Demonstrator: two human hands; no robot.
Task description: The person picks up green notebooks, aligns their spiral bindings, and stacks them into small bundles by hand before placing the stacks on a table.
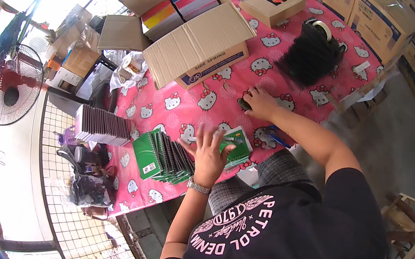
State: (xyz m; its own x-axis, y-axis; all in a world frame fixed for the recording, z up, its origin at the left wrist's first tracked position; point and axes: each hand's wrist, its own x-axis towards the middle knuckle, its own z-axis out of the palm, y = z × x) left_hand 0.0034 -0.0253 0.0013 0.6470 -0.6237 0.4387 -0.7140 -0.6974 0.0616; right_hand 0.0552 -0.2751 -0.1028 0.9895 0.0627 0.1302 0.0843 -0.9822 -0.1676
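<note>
My left hand (210, 156), with a metal watch at the wrist, lies with fingers spread between a fanned row of green spiral notebooks (161, 156) and a small pile of green notebooks (237, 143). Its fingertips touch the top notebook of that pile. My right hand (260, 103) reaches further across the pink cartoon-cat tablecloth (189, 111). Its fingers curl over a small dark object (244, 105), which is mostly hidden and cannot be identified.
An open cardboard box (197, 48) of coloured notebooks stands at the back. Beyond my right hand are a black bundle (308, 56), a tape dispenser (321, 28) and a shut small box (273, 3). Dark notebooks (102, 126) are stacked at the table's left edge. Cartons (392, 23) and a wooden stool (407, 221) are on the right.
</note>
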